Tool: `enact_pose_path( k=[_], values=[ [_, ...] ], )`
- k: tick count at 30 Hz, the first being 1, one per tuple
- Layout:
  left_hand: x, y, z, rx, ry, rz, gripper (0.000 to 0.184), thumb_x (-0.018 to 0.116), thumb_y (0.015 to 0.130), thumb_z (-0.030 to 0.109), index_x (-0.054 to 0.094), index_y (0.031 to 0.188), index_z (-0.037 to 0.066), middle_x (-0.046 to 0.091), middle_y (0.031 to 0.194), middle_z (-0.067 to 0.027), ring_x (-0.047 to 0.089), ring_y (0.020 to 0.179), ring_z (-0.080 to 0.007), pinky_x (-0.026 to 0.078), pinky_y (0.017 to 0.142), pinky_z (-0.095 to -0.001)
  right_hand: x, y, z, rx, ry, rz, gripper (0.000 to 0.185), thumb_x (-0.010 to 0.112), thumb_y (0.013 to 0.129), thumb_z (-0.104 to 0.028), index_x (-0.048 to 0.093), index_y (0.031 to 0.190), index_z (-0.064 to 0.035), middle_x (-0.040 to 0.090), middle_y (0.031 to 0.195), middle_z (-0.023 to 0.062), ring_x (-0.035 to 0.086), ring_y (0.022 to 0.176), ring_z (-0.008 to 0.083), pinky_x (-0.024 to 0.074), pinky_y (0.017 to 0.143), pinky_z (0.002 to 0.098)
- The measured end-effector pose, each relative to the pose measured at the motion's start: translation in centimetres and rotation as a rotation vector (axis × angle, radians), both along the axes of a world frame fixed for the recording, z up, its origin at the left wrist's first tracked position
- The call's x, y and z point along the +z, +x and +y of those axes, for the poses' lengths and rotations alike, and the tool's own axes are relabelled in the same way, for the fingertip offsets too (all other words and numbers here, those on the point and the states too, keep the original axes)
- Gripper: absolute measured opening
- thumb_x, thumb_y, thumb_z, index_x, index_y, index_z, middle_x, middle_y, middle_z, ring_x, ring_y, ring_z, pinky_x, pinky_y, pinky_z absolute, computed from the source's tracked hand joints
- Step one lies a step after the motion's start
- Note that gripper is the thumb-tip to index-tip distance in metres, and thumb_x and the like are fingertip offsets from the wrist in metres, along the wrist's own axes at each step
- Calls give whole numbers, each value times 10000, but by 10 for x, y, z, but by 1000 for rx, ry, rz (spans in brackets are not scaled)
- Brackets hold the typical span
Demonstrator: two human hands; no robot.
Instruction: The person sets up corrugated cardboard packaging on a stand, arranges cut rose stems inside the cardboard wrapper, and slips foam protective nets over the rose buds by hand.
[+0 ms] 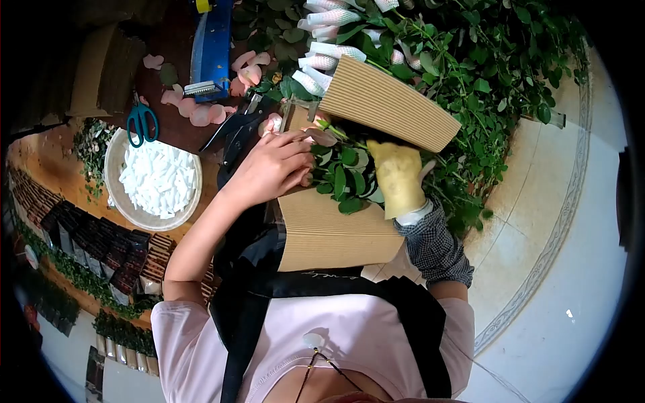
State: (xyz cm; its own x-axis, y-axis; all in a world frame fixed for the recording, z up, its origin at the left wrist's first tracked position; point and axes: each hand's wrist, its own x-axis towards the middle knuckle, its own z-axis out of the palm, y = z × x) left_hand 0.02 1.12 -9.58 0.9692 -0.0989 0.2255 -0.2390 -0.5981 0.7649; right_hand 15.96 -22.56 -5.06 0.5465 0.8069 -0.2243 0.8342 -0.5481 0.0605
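Teal-handled scissors [140, 109] at a bowl [115, 187] of white pieces [158, 180]; blue tape dispenser [220, 47].

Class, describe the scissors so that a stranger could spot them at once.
At the picture's left is a round bowl heaped with small white pieces. The scissors overlap its upper rim, their teal loops standing out against the white.

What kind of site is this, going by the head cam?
Probably a flower-packing workroom, likely for roses: leafy cut stems piled up with white mesh sleeves over the blooms, corrugated cardboard wraps in use, and loose pink petals beside a blue tape dispenser.
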Motion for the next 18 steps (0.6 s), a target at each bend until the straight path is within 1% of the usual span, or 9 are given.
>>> enact_pose_path(
  k=[3, 5, 7, 9, 11, 12, 13, 16, 18],
  values=[
    [7, 3, 3, -33, 36, 107, 179, 714, 840, 102, 671, 1012, 82, 652, 1097, -72, 578, 1177, -305, 452, 986, -439, -16, -1, 8, 10, 212, -182, 138, 636, 789, -74, 735, 882, -93, 679, 784, 96, 680, 759, 280, 539, 661, 383],
    [3, 5, 2, 12, 17, 17, 168, 710, 845, 114, 658, 1000, 78, 637, 1084, -73, 582, 1131, -300, 453, 949, -429, -16, -3, 14, 10, 253, -248, 140, 636, 771, -70, 741, 862, -88, 684, 813, 97, 675, 791, 284, 535, 687, 391],
    [2, 6, 2, 60, -6, -73, 159, 705, 850, 125, 646, 989, 74, 623, 1072, -75, 586, 1086, -296, 455, 913, -419, -25, -1, 6, 69, 249, -135, 195, 640, 772, -63, 749, 932, -86, 694, 871, 99, 666, 863, 305, 529, 747, 402],
    [7, 9, 1, 230, -248, 9, 211, 702, 839, 92, 642, 1037, 46, 599, 1101, -122, 583, 1029, -346, 470, 906, -435, -27, 5, 1, 95, 208, -126, 282, 672, 756, -58, 739, 1028, -85, 695, 871, 103, 658, 885, 334, 523, 778, 425],
    [20, 15, -7, 253, -149, 18, 263, 689, 867, 101, 617, 1110, 33, 589, 1144, -141, 592, 1009, -361, 482, 878, -415, -13, 2, -5, 23, -11, -4, 336, 690, 762, -62, 736, 1083, -150, 709, 936, 106, 663, 888, 308, 520, 791, 422],
    [24, 17, -12, 189, -208, 100, 285, 692, 868, 107, 614, 1133, 35, 591, 1154, -140, 595, 1030, -359, 483, 887, -417, 5, -2, -7, -154, -87, 227, 425, 717, 760, -60, 684, 1181, -109, 699, 982, 119, 655, 928, 326, 510, 831, 428],
    [27, 19, -17, 123, -265, 179, 308, 696, 869, 113, 611, 1155, 37, 593, 1164, -139, 598, 1051, -357, 484, 897, -418, 24, -6, -2, -156, -83, 227, 425, 717, 760, -60, 684, 1181, -109, 699, 982, 119, 655, 928, 326, 510, 831, 428],
    [26, 24, -26, -7, -263, 10, 319, 695, 876, 144, 622, 1165, 30, 607, 1194, -145, 609, 1088, -350, 479, 950, -447, 75, -7, 20, -85, 24, 284, 490, 715, 788, -63, 614, 1267, -59, 688, 1062, 153, 656, 974, 342, 514, 877, 422],
    [17, 23, -27, -40, -267, 22, 308, 696, 874, 147, 632, 1150, 26, 619, 1182, -143, 613, 1084, -340, 477, 952, -449, 93, -12, 40, 74, 275, 431, 543, 697, 817, -59, 548, 1339, -38, 668, 1155, 181, 645, 1052, 354, 501, 945, 435]
  ],
)
